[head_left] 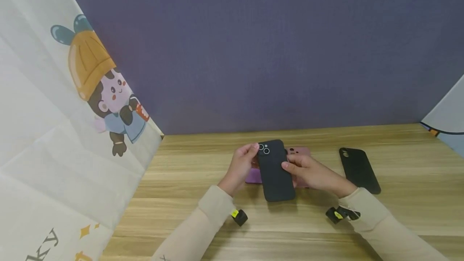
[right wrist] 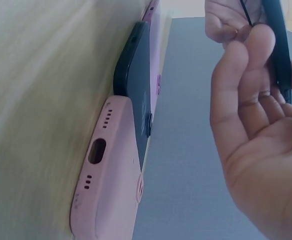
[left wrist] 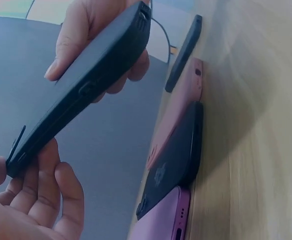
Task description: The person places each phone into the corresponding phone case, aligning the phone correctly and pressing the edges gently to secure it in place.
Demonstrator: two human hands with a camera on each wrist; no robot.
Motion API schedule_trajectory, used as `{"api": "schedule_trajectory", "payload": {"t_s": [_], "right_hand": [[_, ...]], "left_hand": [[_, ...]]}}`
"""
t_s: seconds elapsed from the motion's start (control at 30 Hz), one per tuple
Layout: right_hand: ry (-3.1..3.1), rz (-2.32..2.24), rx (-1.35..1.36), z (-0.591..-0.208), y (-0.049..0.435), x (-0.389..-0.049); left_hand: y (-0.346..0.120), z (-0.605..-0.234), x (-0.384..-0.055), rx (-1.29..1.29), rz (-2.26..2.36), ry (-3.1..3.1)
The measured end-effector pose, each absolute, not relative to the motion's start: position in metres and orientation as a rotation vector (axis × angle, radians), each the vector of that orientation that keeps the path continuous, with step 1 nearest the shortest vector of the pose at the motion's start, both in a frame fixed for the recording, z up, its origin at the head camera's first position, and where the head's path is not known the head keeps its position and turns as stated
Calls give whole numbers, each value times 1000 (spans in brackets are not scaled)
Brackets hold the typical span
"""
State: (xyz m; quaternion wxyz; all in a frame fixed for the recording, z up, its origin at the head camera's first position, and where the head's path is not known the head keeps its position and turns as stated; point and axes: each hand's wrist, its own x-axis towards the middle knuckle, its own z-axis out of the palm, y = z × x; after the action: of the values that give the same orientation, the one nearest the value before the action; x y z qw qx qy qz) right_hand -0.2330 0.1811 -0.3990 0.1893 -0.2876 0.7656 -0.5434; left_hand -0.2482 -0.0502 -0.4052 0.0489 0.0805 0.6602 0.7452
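Note:
A dark phone (head_left: pixel 277 176) in a black case is held up over the table, back with two camera rings facing the head view. My left hand (head_left: pixel 239 164) pinches its upper left corner between thumb and fingers. The right hand (head_left: pixel 311 170) grips the opposite long edge, thumb on the back. In the left wrist view, a thin dark strip (left wrist: pixel 17 145) stands away from the phone's body by the left thumb. Below lie a purple phone (head_left: pixel 253 175), a dark phone (left wrist: pixel 173 160) and a pink phone (head_left: pixel 302 152) side by side; the held phone hides the middle one from the head view.
A black phone case (head_left: pixel 360 170) with camera cutouts lies on the wooden table (head_left: pixel 188 172) to the right. Behind the table rises a dark blue panel (head_left: pixel 275 51). At left hangs a white sheet (head_left: pixel 47 140) with a cartoon figure.

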Motion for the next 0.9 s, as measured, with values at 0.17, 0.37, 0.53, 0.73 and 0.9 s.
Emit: {"api": "schedule_trajectory", "payload": {"t_s": [0.17,0.37,0.53,0.73,0.9], "right_hand": [[2166,-1567,-802,-399,180,-232],[2177,-1615,-819,-398,178,-229],[2253,-1598,-805,-395,177,-226],[2261,-1649,-753,-395,177,-224],[2352,-1650,-651,-392,179,-223]], "left_hand": [[-50,-403,-247,226,2275,1985],[-51,-402,-245,242,2287,1940],[-51,-404,-244,264,2276,1936],[-51,-408,-242,290,2250,1941],[-49,-410,-240,332,2216,1934]]}}
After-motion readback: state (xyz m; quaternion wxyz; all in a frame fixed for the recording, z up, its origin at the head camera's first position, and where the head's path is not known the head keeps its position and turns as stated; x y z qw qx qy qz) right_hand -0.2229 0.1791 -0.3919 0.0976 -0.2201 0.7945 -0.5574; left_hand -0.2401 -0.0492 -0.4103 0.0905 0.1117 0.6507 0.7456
